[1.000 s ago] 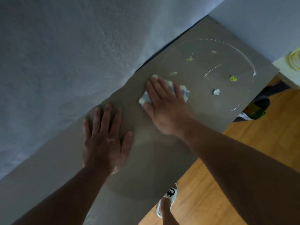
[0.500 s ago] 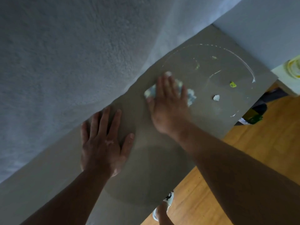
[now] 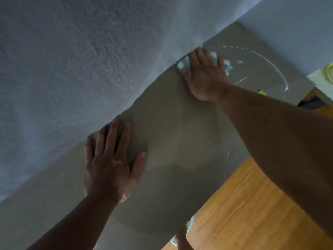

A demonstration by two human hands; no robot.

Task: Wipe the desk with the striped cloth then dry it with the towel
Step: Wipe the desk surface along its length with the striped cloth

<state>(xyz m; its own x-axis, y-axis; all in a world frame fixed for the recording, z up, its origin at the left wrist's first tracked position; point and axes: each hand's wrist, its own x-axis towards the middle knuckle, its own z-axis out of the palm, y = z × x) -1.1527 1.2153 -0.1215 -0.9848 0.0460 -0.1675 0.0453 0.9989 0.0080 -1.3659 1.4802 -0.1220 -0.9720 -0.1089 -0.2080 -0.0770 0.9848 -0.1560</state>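
Observation:
The grey desk [image 3: 180, 141] runs along a textured wall. My right hand [image 3: 203, 74] presses flat on the striped cloth [image 3: 228, 66], a crumpled white and blue rag, at the desk's far edge by the wall. Only the cloth's edges show around my fingers. My left hand [image 3: 110, 159] lies flat on the desk nearer to me, fingers spread, holding nothing. Beyond the cloth a white curved smear [image 3: 277, 69] and yellow-green bits [image 3: 261, 92] mark the desk. No towel is in view.
The textured grey wall [image 3: 81, 60] borders the desk on the left. A wooden floor [image 3: 243, 213] lies below the desk's right edge, with my sandalled foot [image 3: 182, 237] on it. A white surface with a yellowish round object [image 3: 328, 71] sits past the desk's far end.
My right hand has slid the cloth away from me and toward the wall, over some of the green bits. My left hand has stayed flat in place.

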